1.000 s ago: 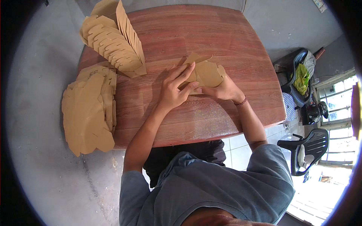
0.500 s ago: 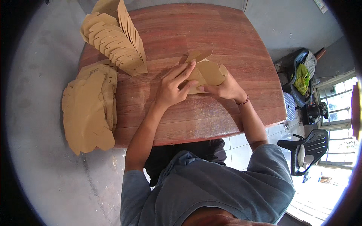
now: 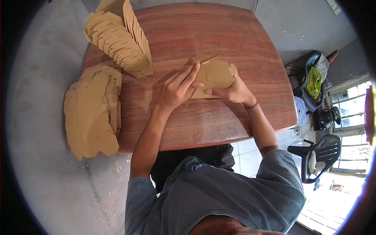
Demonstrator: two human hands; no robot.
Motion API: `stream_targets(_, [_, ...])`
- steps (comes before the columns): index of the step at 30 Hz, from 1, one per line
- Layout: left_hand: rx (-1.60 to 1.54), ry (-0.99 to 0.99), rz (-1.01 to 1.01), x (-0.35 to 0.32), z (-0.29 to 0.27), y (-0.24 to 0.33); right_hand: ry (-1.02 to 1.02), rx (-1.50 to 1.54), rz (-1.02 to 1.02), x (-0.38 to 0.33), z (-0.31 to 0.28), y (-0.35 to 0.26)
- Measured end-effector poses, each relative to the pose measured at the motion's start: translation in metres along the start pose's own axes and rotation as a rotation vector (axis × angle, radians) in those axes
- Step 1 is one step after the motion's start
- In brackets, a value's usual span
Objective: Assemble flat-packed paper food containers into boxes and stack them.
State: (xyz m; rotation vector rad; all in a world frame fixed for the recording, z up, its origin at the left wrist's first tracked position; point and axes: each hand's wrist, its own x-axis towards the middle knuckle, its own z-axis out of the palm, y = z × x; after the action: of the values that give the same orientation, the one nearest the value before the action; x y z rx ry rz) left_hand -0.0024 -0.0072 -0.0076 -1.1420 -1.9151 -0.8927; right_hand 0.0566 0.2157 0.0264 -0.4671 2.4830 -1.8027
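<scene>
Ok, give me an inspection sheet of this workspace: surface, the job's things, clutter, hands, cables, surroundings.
Surface: round reddish wooden table.
Job's things: brown cardboard cutout, partly folded, flaps raised.
Clutter: fanned row of folded cardboard pieces; stack of flat cardboard blanks overhanging the table's left edge.
Hands: left hand presses the cutout's left side; right hand grips its lower right.
Cables: nothing seen.
Surroundings: grey concrete floor, dark plastic chair, bags at right.

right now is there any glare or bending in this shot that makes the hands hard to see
Head view: hands and on the cardboard piece are sharp and evenly lit; a pale sheen lies on the table near them; the window at right is blown out; the table's edges bow.
</scene>
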Motion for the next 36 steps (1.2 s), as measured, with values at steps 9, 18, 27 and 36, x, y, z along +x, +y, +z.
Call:
stream_targets(9, [-0.050, 0.027, -0.044, 0.004, -0.002, 0.003, 0.014, -0.002, -0.050, -0.002, 0.004, 0.000])
stream_targets(18, [-0.189, -0.030, -0.121, 0.002, -0.006, -0.002, 0.035, -0.080, -0.120, -0.001, 0.006, 0.007])
stream_targets(27, [-0.268, -0.157, -0.189, -0.001, -0.008, -0.004, 0.063, -0.136, -0.125, 0.001, 0.004, -0.005])
stream_targets(36, [-0.073, -0.137, -0.085, 0.001, -0.001, 0.005, 0.116, 0.019, -0.093, -0.001, -0.001, 0.000])
